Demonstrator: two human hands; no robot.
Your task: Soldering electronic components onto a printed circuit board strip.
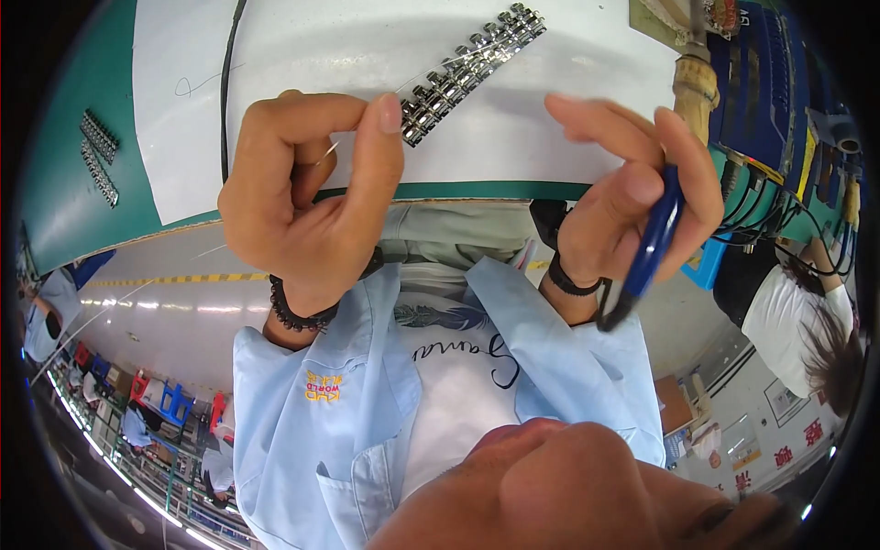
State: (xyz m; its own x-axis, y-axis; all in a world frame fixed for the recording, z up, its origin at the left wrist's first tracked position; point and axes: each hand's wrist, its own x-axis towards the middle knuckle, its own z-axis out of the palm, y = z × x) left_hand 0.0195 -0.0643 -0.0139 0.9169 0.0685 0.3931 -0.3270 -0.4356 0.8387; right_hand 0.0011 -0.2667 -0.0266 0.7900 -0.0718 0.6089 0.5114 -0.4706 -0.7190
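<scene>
My left hand [316, 174] is closed, with thumb and index finger pinching a thin wire [332, 153]. The wire's end pokes out below the fingers, and a fine strand seems to run on along a strip of shiny metal parts [472, 73]. That strip lies slanted on the white sheet, its near end by my left fingertips. To the right, my right hand [632, 188] is raised over the table's near edge, slightly blurred. A blue-handled tool [662, 225] is gripped in its palm, while thumb and index finger are apart. The tool's working end is not clear.
Two more metal strips [99, 156] lie on the green mat [55, 197] at left. A black cable [226, 92] crosses the white sheet [174, 119]. At right are a wooden handle [697, 92], a blue rack [761, 92] and dark cables [765, 206]. A person [793, 316] is beyond.
</scene>
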